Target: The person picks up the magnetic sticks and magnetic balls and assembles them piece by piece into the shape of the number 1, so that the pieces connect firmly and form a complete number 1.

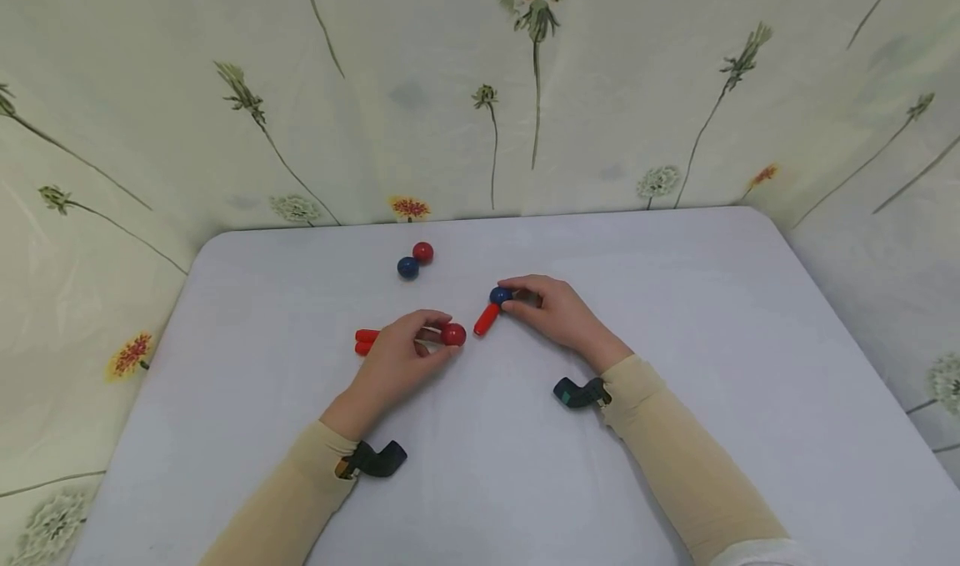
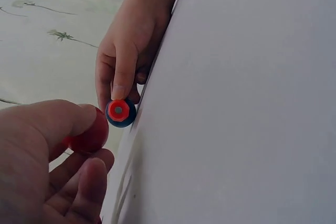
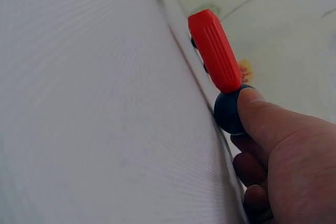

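No legible txt, nos., brands or signs in any view, wrist pics poss. too dim

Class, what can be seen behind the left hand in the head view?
Two red rods lie side by side on the white table, sticking out past the left hand. Their other ends are covered, so what is there cannot be seen.

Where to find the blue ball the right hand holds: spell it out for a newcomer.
Over the white table, find the right hand. It pinches the blue ball. A red stick projects from this one; the other blue ball sits beside a red ball instead.
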`<state>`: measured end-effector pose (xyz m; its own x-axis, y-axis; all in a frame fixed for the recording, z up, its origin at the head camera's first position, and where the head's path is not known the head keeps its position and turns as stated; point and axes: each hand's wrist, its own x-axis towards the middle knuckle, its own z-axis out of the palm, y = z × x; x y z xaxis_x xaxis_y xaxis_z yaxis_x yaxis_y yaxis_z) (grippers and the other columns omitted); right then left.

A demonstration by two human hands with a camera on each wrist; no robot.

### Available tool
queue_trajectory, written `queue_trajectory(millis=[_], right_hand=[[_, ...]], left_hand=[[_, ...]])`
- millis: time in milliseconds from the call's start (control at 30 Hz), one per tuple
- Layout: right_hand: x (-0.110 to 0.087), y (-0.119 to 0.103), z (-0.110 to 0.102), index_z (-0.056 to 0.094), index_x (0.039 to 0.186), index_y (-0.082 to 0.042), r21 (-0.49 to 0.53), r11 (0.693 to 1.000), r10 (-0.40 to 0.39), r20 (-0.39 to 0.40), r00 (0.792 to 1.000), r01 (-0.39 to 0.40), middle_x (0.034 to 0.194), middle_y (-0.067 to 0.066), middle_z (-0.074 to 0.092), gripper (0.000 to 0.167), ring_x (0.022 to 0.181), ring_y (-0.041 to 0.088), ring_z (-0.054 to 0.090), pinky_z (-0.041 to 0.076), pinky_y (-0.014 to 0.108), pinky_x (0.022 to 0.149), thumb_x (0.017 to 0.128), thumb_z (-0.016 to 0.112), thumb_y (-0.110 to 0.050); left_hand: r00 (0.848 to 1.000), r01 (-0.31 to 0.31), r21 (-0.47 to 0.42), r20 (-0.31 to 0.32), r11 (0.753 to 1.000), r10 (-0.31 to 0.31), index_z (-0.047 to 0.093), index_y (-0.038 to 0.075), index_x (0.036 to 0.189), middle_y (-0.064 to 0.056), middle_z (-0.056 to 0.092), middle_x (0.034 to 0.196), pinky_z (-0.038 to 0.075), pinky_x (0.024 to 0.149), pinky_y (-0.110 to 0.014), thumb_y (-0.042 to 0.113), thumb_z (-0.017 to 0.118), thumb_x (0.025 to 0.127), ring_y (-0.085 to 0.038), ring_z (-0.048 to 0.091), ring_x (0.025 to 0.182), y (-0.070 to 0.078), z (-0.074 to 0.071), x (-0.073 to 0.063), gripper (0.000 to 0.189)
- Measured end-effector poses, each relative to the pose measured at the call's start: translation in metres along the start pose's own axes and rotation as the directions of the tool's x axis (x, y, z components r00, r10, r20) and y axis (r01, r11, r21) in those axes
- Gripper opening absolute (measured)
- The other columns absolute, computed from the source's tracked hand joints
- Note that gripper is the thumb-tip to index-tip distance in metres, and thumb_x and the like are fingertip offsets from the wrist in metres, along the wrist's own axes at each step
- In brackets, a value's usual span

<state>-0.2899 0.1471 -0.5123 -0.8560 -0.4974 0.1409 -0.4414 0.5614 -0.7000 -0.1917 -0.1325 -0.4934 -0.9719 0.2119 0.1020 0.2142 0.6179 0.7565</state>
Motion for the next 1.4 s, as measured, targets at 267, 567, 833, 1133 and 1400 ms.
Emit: queue_trajectory(millis=[267, 567, 833, 1133, 1400], right_hand=[[0.001, -0.001, 0.000, 0.065, 0.130, -0.030, -0.004, 1.000, -0.002, -0.005, 1.000, 0.002, 0.112, -0.011, 0.065, 0.043, 0.091, 0.012, 0.055, 0.048, 0.034, 0.075, 0.092, 0.067, -0.048], [0.001, -0.002, 0.000, 0.064, 0.131, -0.031, -0.010, 1.000, 0.008, -0.003, 1.000, -0.008, 0.113, -0.012, 0.064, 0.041, 0.092, 0.012, 0.054, 0.048, 0.034, 0.076, 0.092, 0.067, -0.046], [0.001, -0.002, 0.000, 0.062, 0.134, -0.029, -0.008, 1.000, 0.025, -0.001, 1.000, -0.025, 0.114, -0.010, 0.065, 0.045, 0.092, 0.012, 0.055, 0.048, 0.034, 0.077, 0.093, 0.067, -0.045], [0.001, -0.001, 0.001, 0.064, 0.131, -0.026, -0.019, 0.998, 0.060, -0.008, 0.998, -0.061, 0.105, -0.008, 0.066, 0.044, 0.080, 0.016, 0.055, 0.048, 0.034, 0.070, 0.093, 0.066, -0.047], [0.002, -0.001, 0.001, 0.064, 0.130, -0.026, -0.028, 0.999, 0.039, -0.023, 0.999, -0.039, 0.106, -0.010, 0.064, 0.040, 0.084, 0.014, 0.055, 0.049, 0.033, 0.073, 0.093, 0.067, -0.042]], left_hand=[[1.000, 0.009, -0.004, 0.020, 1.000, -0.009, 0.064, 0.023, 0.121, 0.013, 0.063, 0.102, 0.052, 0.073, -0.028, 0.035, 0.077, 0.086, -0.007, 0.060, 0.086, -0.003, 0.004, -0.006, 0.039], [0.999, -0.015, 0.034, 0.042, 0.999, 0.014, 0.067, 0.024, 0.120, 0.012, 0.061, 0.085, 0.050, 0.063, -0.028, 0.037, 0.077, 0.086, -0.008, 0.057, 0.074, -0.006, 0.005, -0.007, 0.038], [0.997, -0.070, 0.078, 0.050, 0.994, 0.066, 0.067, 0.025, 0.119, 0.014, 0.060, 0.098, 0.050, 0.062, -0.026, 0.038, 0.079, 0.084, -0.006, 0.056, 0.075, -0.008, 0.007, -0.007, 0.040], [0.991, -0.124, 0.068, 0.052, 0.990, 0.120, 0.068, 0.025, 0.122, 0.016, 0.061, 0.099, 0.049, 0.061, -0.024, 0.036, 0.077, 0.085, -0.005, 0.055, 0.075, -0.008, 0.011, -0.007, 0.039], [0.990, -0.132, 0.085, 0.065, 0.988, 0.127, 0.068, 0.024, 0.125, 0.013, 0.062, 0.101, 0.049, 0.062, -0.023, 0.034, 0.076, 0.087, -0.005, 0.055, 0.075, -0.003, 0.011, -0.007, 0.040]])
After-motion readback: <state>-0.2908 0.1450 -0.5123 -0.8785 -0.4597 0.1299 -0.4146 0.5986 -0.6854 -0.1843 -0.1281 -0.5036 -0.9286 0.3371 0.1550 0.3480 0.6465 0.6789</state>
